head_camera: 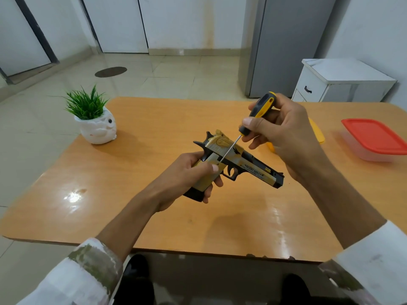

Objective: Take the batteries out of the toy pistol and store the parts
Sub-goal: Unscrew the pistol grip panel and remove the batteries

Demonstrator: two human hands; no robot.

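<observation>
A gold and black toy pistol (246,164) is held above the middle of the orange table (154,205), barrel pointing right. My left hand (187,175) grips its handle from the left. My right hand (284,130) holds a screwdriver (259,111) with a black and yellow handle. The thin metal shaft slants down-left, and its tip touches the upper part of the pistol's grip near my left thumb.
A clear box with a red lid (374,139) stands at the table's right edge. A yellow lid (317,133) lies behind my right hand, mostly hidden. A white owl-shaped pot with a green plant (97,124) sits at the back left. A white cabinet (343,82) stands beyond the table.
</observation>
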